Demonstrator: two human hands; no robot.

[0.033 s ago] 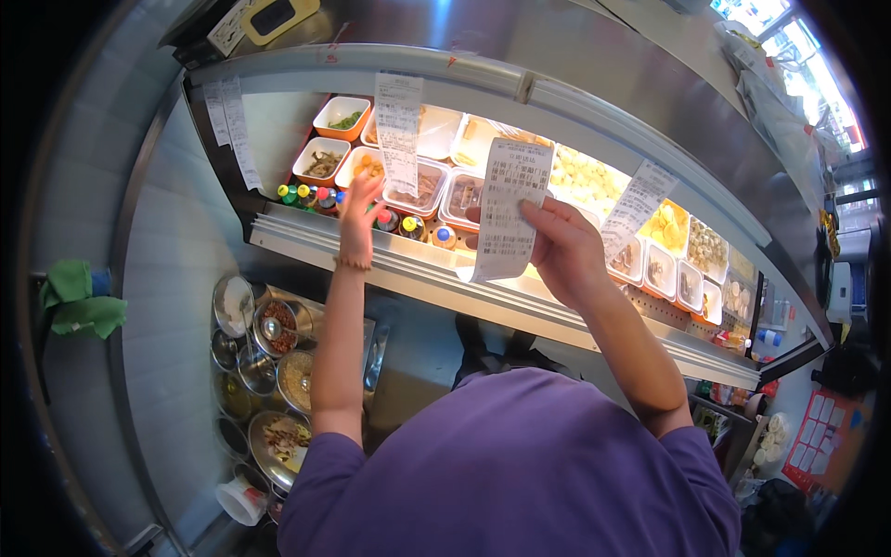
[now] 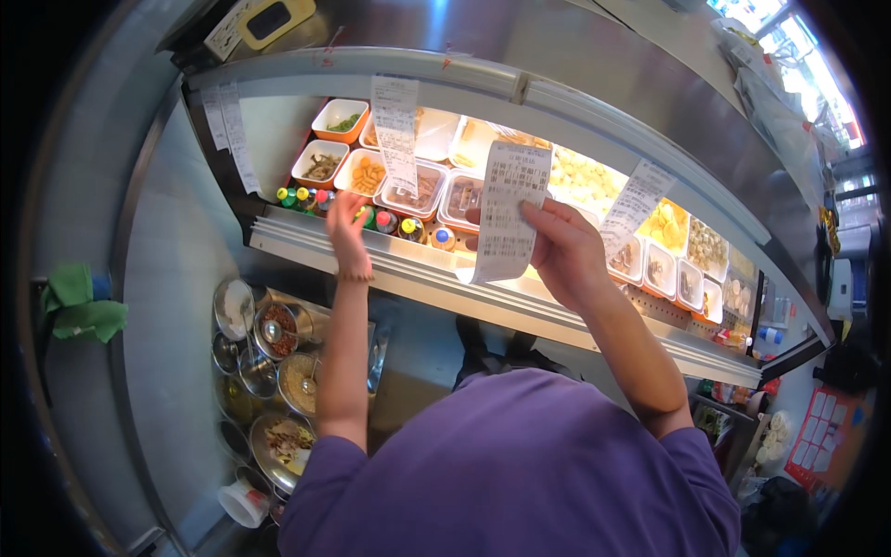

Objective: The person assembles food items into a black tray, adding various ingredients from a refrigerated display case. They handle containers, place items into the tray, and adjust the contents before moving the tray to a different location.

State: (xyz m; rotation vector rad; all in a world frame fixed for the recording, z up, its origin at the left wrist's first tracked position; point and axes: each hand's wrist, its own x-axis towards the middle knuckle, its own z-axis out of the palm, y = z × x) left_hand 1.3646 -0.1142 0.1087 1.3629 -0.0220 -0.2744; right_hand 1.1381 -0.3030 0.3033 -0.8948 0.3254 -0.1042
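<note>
My right hand (image 2: 568,249) pinches a long printed paper receipt (image 2: 507,218) between thumb and fingers, holding it up before a lit display case. My left hand (image 2: 349,232) is raised with its fingers apart and nothing in them. It is nearest to a row of small bottles with coloured caps, among them a bottle with a yellow cap (image 2: 411,229) and one with a blue cap (image 2: 443,239). Just beyond that hand is a white-and-orange tub of orange-yellow food (image 2: 363,174). Another receipt (image 2: 396,130) hangs from the case's upper edge.
Several food tubs line the case, including one of greens (image 2: 343,121). More slips hang at its sides, such as a receipt (image 2: 639,206) on the right. A metal ledge (image 2: 418,269) fronts the case. Metal bowls (image 2: 278,444) stand at lower left; a green cloth (image 2: 83,316) hangs further left.
My left hand has moved slightly left and down toward me, uncovering more of the tub of orange-yellow food. My right hand and its receipt are about where they were.
</note>
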